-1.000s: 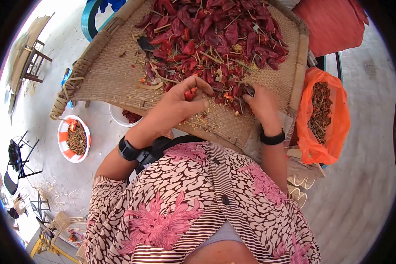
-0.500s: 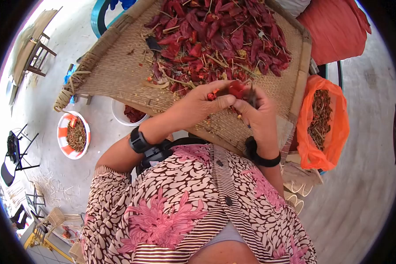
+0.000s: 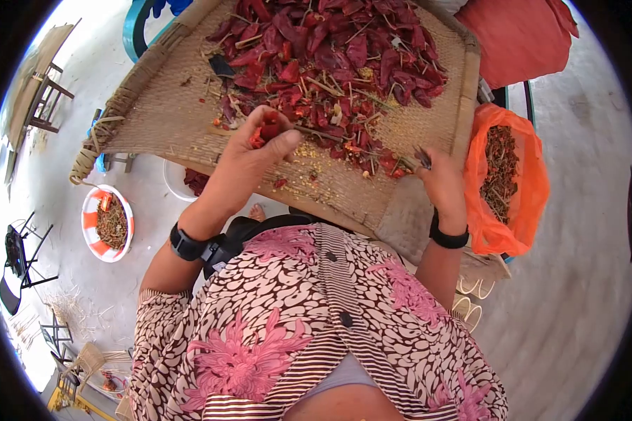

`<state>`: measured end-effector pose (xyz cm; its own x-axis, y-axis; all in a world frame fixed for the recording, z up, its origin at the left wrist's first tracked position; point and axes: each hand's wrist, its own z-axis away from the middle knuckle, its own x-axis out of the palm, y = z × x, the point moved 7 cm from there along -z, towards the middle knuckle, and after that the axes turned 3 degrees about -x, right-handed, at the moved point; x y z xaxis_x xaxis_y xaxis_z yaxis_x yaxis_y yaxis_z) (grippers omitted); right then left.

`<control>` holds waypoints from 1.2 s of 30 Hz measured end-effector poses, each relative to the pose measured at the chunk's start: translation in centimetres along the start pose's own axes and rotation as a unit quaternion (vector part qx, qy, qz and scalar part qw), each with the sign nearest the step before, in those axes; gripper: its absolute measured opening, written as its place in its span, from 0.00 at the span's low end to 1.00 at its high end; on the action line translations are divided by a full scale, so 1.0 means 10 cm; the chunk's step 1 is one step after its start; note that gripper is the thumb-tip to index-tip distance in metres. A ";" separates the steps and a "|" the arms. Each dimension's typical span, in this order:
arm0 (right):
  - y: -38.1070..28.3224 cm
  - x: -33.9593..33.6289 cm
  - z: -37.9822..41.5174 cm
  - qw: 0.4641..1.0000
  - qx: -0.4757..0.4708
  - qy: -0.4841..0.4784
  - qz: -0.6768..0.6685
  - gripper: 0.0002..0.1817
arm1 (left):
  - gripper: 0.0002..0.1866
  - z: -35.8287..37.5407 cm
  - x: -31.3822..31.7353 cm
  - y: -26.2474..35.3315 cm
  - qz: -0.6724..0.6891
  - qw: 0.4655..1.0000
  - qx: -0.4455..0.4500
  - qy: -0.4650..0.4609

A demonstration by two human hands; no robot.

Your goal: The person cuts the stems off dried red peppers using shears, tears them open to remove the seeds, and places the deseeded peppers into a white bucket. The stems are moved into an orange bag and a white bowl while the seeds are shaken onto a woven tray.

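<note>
A heap of dried red chilies [image 3: 330,49] covers the far part of a woven tray [image 3: 168,105], with stems and yellow seeds strewn along its near side. My left hand [image 3: 256,151] is curled round red chili pieces above the tray's near left part. Over the near right corner, my right hand [image 3: 442,175] pinches a small dark tool [image 3: 422,157], whose exact kind I cannot make out. Chili stems lie beside its tip.
An orange plastic bag [image 3: 534,182] of stems stands right of the tray. On the left floor is a lined basket [image 3: 91,219] of stems, and a white bowl [image 3: 172,184] of chilies sits partly under the tray. A red sack [image 3: 516,42] is at the upper right.
My hands were together over the tray's near side. They have parted: the left moved left with the red chili pieces, the right moved right and slightly nearer with the tool.
</note>
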<state>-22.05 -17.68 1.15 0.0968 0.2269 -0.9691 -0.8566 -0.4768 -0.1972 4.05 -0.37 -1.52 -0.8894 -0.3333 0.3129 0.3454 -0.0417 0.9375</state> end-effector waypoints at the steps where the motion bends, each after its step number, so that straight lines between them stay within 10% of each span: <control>1: 0.03 0.06 0.01 1.000 -0.018 0.013 0.021 0.18 | 0.11 0.00 -0.04 -0.05 0.014 1.000 -0.023 -0.005; 9: 0.05 0.31 -0.04 0.999 -0.047 0.006 -0.021 0.14 | 0.12 0.02 0.12 -0.05 0.003 0.997 -0.066 -0.029; 15: -0.11 0.22 -0.05 0.933 0.022 -0.029 -0.358 0.15 | 0.11 0.02 0.22 -0.10 -0.001 0.994 -0.086 -0.064; 21: 0.12 0.01 -0.09 0.971 0.048 0.181 -0.147 0.17 | 0.10 0.03 0.22 -0.13 -0.014 0.994 -0.087 -0.063; 24: 0.02 0.18 -0.02 0.992 0.030 0.028 -0.121 0.18 | 0.10 0.07 0.18 -0.12 -0.013 0.994 -0.093 -0.048; 36: -0.03 0.18 0.04 0.997 0.039 0.020 -0.065 0.14 | 0.10 0.07 0.21 -0.11 -0.023 0.994 -0.086 -0.056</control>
<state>-21.84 -16.84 -0.45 0.2273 0.2482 -0.9417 -0.8722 -0.3781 -0.3102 1.61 -0.33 -1.76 -0.9295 -0.2213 0.2950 0.3420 -0.2180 0.9141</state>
